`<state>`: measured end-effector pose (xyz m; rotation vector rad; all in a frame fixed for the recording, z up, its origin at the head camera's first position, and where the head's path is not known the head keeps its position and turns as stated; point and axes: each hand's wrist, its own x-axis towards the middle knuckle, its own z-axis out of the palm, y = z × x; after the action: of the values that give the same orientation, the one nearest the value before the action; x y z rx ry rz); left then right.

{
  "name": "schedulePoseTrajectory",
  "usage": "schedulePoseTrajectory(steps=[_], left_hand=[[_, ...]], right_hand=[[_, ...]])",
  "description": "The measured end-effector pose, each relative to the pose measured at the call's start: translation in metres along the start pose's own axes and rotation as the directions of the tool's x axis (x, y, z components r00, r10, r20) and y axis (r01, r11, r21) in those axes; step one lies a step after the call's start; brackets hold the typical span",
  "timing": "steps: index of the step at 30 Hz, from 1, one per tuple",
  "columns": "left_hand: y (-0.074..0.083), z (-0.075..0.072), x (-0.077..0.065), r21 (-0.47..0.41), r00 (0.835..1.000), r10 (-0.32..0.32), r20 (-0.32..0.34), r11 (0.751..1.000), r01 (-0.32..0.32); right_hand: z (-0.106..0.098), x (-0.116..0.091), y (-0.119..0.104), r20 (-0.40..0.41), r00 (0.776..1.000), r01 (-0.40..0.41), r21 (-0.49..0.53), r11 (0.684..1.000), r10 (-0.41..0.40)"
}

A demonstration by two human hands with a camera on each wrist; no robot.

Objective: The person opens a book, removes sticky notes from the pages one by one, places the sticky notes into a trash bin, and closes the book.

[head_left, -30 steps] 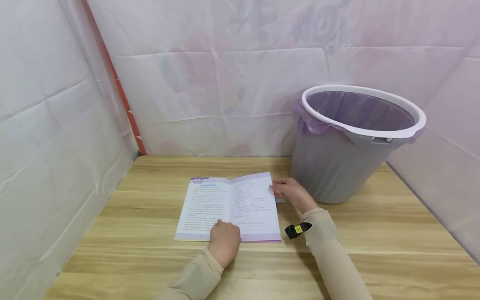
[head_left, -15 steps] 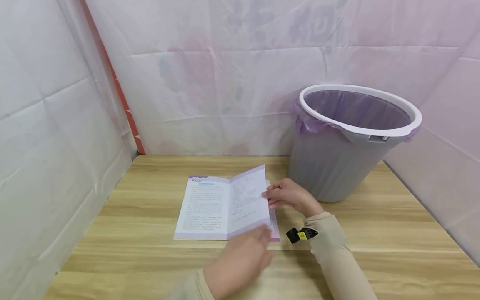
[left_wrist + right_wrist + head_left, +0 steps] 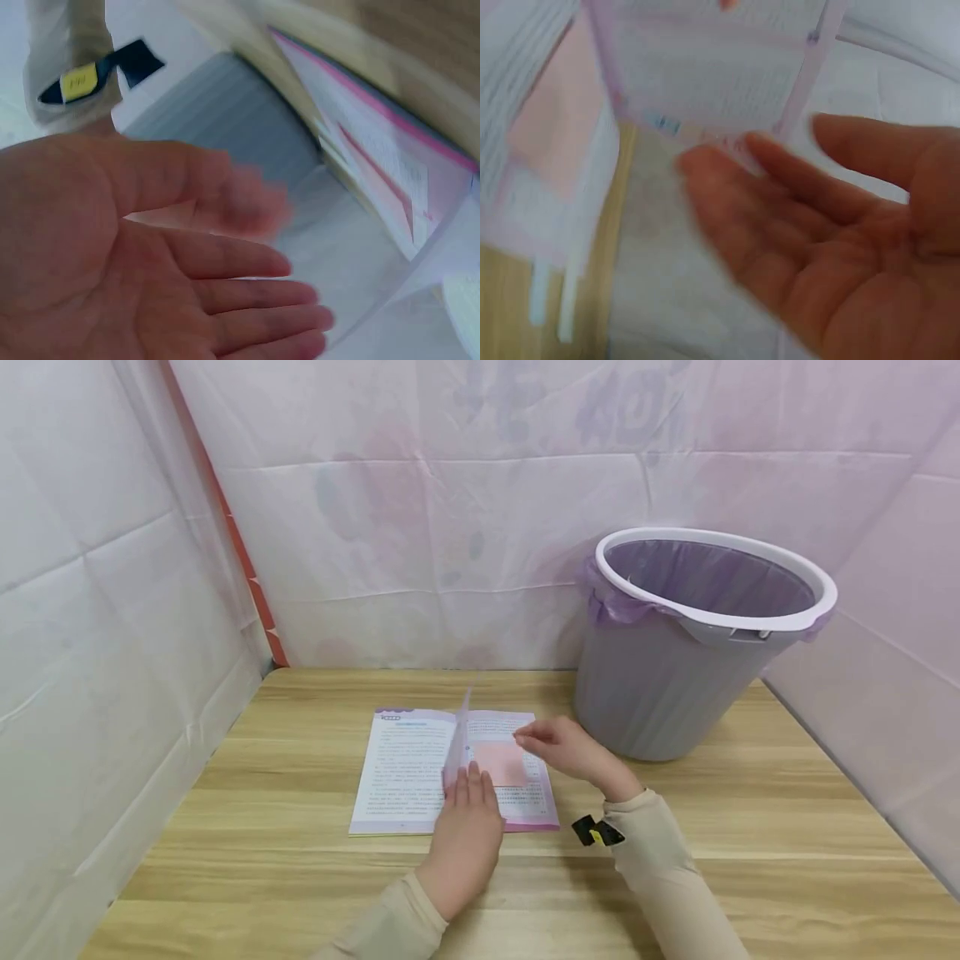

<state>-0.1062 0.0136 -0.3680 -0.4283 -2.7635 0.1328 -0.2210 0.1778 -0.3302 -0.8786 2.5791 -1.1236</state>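
Note:
An open booklet [image 3: 408,768] lies on the table, one leaf [image 3: 457,739] standing nearly upright at the middle. On its right-hand page rests a pink square of paper, like a sticky note [image 3: 501,763]. My left hand [image 3: 468,839] has its fingers straight at the foot of the raised leaf; in the left wrist view its palm shows and holds nothing. My right hand [image 3: 566,747] hovers over the right edge of the page, beside the pink note. The right wrist view shows its fingers [image 3: 795,180] loosely bent, apart from the leaf, with nothing between them.
A grey trash bin [image 3: 652,685] with a white rim and purple liner stands at the table's back right. Pale blue and whitish strips [image 3: 568,300] stick out from the booklet's edge. Pale sheeting [image 3: 360,552] hangs behind the wooden table [image 3: 247,860].
The leaf has swung up from the right side to nearly upright, uncovering the pink note. My right hand has let go of it. My left hand has moved up to its foot.

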Motion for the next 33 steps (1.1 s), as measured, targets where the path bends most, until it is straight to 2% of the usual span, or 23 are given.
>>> schedulePoseTrajectory(steps=[2,4,7,10,14,19,23,25,27,29,31,33], left_hand=[[-0.004,-0.003,0.001,-0.009,0.999,-0.032,0.028,0.999,0.033],[-0.008,-0.003,0.002,-0.005,0.997,-0.045,0.056,0.999,0.045],[-0.012,0.000,0.003,-0.006,0.997,-0.039,0.070,0.999,0.040],[-0.017,0.004,0.005,-0.007,0.997,-0.028,0.075,1.000,0.029],[-0.025,0.008,0.007,-0.014,0.996,-0.025,0.088,1.000,0.027],[-0.032,0.014,0.009,-0.120,0.990,-0.041,0.135,0.991,0.057],[-0.037,0.017,0.011,-0.196,0.978,-0.032,0.204,0.978,0.073],[-0.039,0.018,0.012,-0.217,0.972,-0.016,0.233,0.974,0.068],[-0.041,0.019,0.012,-0.237,0.967,-0.005,0.255,0.969,0.068],[-0.042,0.019,0.013,-0.250,0.964,0.004,0.268,0.966,0.065],[-0.044,0.019,0.014,-0.270,0.960,0.008,0.280,0.960,0.071],[-0.045,0.019,0.016,-0.289,0.956,0.013,0.294,0.954,0.077]], right_hand=[[0.002,-0.002,0.000,0.063,0.998,0.001,-0.223,0.975,0.014],[0.006,-0.001,0.001,0.159,0.987,0.032,-0.330,0.943,0.022],[0.011,-0.001,0.002,0.262,0.963,0.027,-0.350,0.936,0.071],[0.014,-0.001,0.001,0.302,0.948,0.011,-0.337,0.941,0.097],[0.017,-0.002,-0.001,0.317,0.939,-0.011,-0.360,0.933,0.133],[0.018,-0.001,-0.003,0.317,0.932,-0.047,-0.371,0.928,0.174],[0.020,0.000,-0.005,0.303,0.933,-0.069,-0.377,0.924,0.194],[0.023,0.001,-0.006,0.274,0.944,-0.068,-0.387,0.920,0.185],[0.027,0.002,-0.008,0.206,0.964,-0.074,-0.404,0.912,0.169],[0.033,0.004,-0.010,0.112,0.985,-0.069,-0.455,0.888,0.134],[0.039,0.007,-0.013,0.005,0.996,-0.073,-0.514,0.855,0.088],[0.046,0.011,-0.014,-0.063,0.998,-0.054,-0.598,0.800,0.020]])
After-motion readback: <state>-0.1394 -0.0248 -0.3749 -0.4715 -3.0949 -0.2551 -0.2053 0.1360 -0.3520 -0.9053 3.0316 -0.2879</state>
